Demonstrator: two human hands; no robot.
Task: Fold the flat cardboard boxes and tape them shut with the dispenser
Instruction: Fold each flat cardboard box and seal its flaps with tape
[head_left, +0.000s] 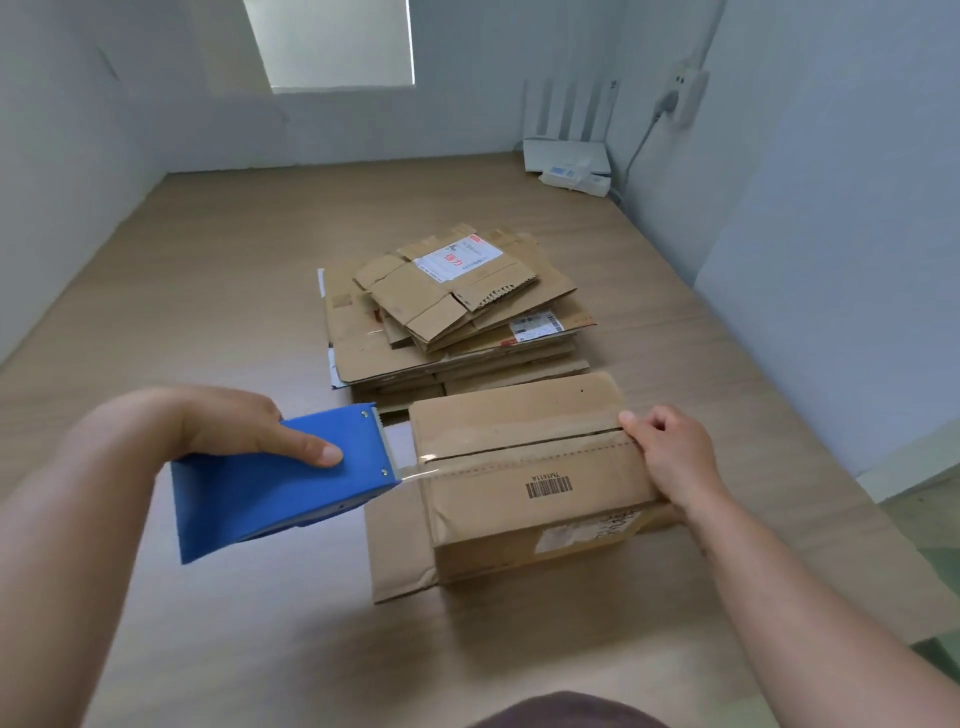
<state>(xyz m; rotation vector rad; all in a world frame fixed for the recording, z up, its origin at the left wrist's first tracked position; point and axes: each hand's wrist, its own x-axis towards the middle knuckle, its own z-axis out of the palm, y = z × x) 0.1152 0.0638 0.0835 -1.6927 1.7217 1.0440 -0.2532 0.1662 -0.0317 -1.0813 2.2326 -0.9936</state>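
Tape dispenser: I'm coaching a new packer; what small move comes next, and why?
Probably draw the tape dispenser down past the left edge of the cardboard box, sticking the clear tape to that side. It spans the top seam and runs unbroken into the dispenser in the left hand; the right hand holds the box's right end.
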